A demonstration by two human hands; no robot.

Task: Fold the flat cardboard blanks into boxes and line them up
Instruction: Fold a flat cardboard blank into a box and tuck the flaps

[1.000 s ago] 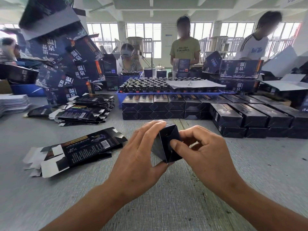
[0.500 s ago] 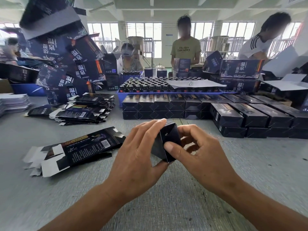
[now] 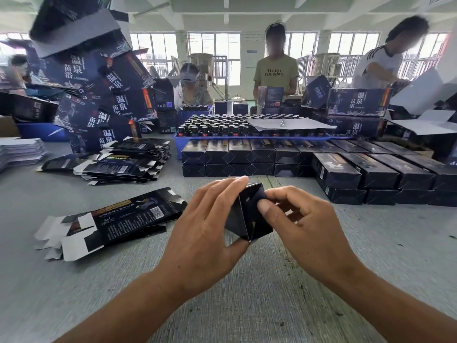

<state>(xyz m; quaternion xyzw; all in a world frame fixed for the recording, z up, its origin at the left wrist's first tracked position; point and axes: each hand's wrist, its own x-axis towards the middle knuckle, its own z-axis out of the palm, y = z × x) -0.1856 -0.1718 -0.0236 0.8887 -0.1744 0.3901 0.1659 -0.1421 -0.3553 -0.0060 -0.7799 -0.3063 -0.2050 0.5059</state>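
A small dark cardboard box (image 3: pixel 247 214) is held end-on above the grey table (image 3: pixel 247 305), its end flaps facing me. My left hand (image 3: pixel 205 233) wraps its left side, fingers over the top. My right hand (image 3: pixel 306 226) holds its right side, thumb pressing on an end flap. Flat dark blanks (image 3: pixel 116 219) lie on the table to the left. A taller pile of blanks (image 3: pixel 128 162) sits behind them. Folded boxes (image 3: pixel 247 157) stand lined up two high in a row behind my hands, running on to the right (image 3: pixel 383 174).
A blue tray of dark bottles (image 3: pixel 235 127) sits behind the row. Large printed cartons (image 3: pixel 99 95) are heaped at the back left, more cartons (image 3: pixel 356 102) at the back right. Three people stand or sit across the table. White sheets (image 3: pixel 17 149) are stacked at the far left.
My right thumb has slid up along the box's end flap and pressed it in. The box has tilted slightly; my left hand has kept its hold.
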